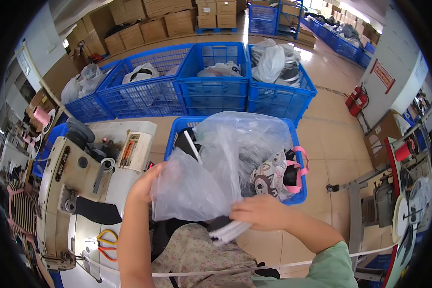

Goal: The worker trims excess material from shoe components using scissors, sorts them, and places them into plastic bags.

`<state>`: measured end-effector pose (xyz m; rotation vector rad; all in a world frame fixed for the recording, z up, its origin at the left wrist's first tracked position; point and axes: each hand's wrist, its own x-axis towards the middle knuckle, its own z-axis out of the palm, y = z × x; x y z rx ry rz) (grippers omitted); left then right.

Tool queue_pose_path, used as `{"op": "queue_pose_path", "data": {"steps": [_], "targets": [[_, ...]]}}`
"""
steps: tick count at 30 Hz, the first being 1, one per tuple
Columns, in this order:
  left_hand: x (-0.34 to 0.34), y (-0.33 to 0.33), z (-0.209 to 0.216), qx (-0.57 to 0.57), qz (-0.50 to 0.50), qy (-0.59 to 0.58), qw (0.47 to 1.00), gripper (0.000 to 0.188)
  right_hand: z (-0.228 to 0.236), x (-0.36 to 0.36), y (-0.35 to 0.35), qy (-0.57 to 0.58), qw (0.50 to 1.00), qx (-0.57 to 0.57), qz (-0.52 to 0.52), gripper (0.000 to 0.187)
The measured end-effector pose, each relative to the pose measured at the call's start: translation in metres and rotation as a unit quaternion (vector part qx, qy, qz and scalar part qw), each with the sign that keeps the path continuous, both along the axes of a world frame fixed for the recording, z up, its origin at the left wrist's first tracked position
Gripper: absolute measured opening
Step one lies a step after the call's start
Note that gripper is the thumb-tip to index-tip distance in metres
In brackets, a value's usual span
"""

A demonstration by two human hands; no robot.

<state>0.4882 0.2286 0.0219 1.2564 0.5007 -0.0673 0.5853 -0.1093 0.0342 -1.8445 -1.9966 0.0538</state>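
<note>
Right up over the lap, a clear bag (192,192) spreads between two bare hands. Its left edge lies in the bent fingers of the left hand (146,186), drawn in on the film; their tips are partly hidden by plastic, so how tightly they pinch I cannot tell. The right hand (260,212) is at the bag's lower right corner, its fingers curled together with little gap, the tips touching the film. From beneath those fingers a bundle (231,231) of white strips with dark parts juts out toward the lower left, gripped against the palm side; the thumb is out of sight. The bag's middle bulges loose and wrinkled, touching neither palm. Just beyond it stands a blue crate (301,194), holding a larger clear sack (254,127) and, on the right, a printed pouch (270,178) with pink handles. To the left of the left forearm is a sewing machine (57,201), with a black piece (98,212) lying by its head and scissors (108,248) with yellow and orange handles nearer the person. A pale strap (283,264) crosses in front of the floral apron (192,242).
</note>
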Motion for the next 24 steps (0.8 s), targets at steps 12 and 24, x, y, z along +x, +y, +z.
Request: {"op": "queue_pose_path", "data": {"steps": [12,24], "targets": [[-0.016,-0.062,-0.009,0.206,-0.08,0.005,0.975,0.023,-0.075,0.027,-0.018,0.183,0.933,0.016,-0.309,0.043],[-0.024,-0.145,-0.074,0.43,-0.181,-0.128,0.875,0.033,-0.039,-0.039,-0.028,0.529,0.84,-0.003,-0.121,0.072]]}}
